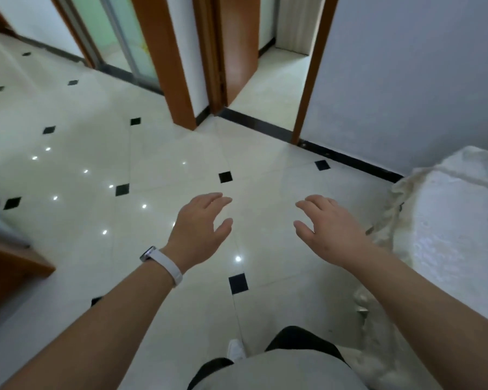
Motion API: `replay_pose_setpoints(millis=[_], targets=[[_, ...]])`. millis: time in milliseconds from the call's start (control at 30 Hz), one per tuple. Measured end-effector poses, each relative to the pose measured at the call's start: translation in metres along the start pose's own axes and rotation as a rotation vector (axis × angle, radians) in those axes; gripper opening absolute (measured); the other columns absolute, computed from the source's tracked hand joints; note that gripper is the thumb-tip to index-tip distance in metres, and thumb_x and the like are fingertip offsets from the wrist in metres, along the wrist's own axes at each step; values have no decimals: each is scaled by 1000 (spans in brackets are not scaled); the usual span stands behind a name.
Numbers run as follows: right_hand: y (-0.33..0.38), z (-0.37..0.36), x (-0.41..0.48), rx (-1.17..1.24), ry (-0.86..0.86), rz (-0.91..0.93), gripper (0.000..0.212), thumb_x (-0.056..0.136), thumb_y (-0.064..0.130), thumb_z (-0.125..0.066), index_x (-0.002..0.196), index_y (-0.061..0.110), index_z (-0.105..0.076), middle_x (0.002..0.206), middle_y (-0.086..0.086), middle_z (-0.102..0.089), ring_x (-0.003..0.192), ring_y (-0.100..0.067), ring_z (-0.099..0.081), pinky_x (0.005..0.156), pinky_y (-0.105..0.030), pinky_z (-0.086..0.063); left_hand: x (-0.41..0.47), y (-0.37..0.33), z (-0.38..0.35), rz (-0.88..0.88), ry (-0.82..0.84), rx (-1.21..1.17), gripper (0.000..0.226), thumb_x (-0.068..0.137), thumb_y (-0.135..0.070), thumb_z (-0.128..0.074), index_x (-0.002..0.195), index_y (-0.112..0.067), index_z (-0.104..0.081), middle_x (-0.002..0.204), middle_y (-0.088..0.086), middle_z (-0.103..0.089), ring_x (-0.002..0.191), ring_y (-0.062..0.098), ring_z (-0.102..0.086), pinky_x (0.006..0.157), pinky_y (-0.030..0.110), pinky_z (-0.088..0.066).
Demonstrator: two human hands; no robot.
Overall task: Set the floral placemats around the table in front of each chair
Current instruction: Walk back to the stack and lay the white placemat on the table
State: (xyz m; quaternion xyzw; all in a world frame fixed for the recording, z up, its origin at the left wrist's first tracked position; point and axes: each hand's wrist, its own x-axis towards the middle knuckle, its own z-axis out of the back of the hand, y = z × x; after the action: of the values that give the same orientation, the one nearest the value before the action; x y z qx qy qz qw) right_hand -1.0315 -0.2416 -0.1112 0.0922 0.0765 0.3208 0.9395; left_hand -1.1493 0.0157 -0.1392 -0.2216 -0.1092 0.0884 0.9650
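Observation:
My left hand and my right hand are stretched out in front of me over the tiled floor, palms down, fingers relaxed and spread, holding nothing. A white band sits on my left wrist. At the right edge a table under a white lace cloth comes into view, its cloth hanging down beside my right forearm. No floral placemat and no chair show in this view.
Cream floor tiles with small black diamonds fill the middle. Orange-brown door frames and an open doorway stand ahead. A grey wall runs behind the table. A wooden furniture corner juts in at left.

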Motion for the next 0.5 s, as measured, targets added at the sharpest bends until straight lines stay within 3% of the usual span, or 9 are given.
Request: replay_pose_setpoints(millis=[133,500], targets=[[-32,7,39,18,-14,-108,48,97,42,-46,139,19,-50,143,-4,-48,129,-26,-43,104,-41,-38,69,-4,-20,-70,45,-28,46,88,-40,-51,128,-19,-61,132,4,-60,124,22,-51,102,42,-40],[-177,22,164,105,-13,-253,50,97,44,-45,140,19,-48,144,-3,-48,130,-27,-44,104,-40,-38,283,-50,-83,-188,133,34,42,88,-37,-55,126,-19,-62,131,5,-61,121,24,-53,99,45,-46]])
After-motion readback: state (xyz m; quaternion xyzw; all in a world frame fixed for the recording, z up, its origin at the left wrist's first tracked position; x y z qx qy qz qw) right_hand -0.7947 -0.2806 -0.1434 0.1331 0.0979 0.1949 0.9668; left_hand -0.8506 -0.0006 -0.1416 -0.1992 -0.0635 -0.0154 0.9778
